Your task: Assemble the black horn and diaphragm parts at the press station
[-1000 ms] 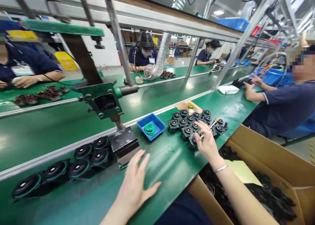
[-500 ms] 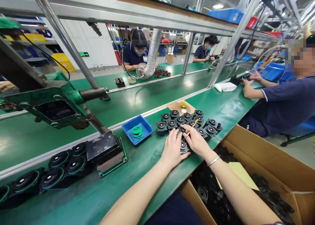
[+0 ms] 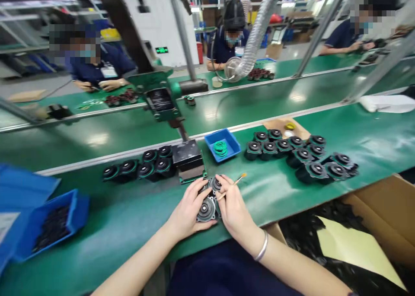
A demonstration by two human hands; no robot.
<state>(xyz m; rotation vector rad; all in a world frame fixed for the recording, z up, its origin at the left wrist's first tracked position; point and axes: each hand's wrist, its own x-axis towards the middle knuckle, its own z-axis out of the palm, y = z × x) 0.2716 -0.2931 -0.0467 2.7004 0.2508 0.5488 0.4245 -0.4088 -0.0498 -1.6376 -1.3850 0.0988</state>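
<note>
My left hand (image 3: 189, 207) curls around the left side of a small cluster of round black parts (image 3: 206, 208) near the bench's front edge. On the right side of that cluster, my right hand (image 3: 231, 203) holds a thin brush (image 3: 234, 184) between its fingers, bristles pointing up and to the right, while its fingertips touch the parts. My fingers partly hide the cluster. A blue tray (image 3: 212, 154) with green rings (image 3: 220, 148) stands just behind my hands. Several more black parts (image 3: 269, 148) stand to the right.
A press (image 3: 188, 155) stands behind my left hand, with a row of black parts (image 3: 129, 168) beside it. At the left is a blue bin (image 3: 73, 218) of small black pieces. A cardboard box (image 3: 372, 205) sits at the right front. People sit across the bench.
The view has swung left. Both hands have moved left along the bench, away from the large group of black parts, with several parts between them. The brush is still in my right hand.
</note>
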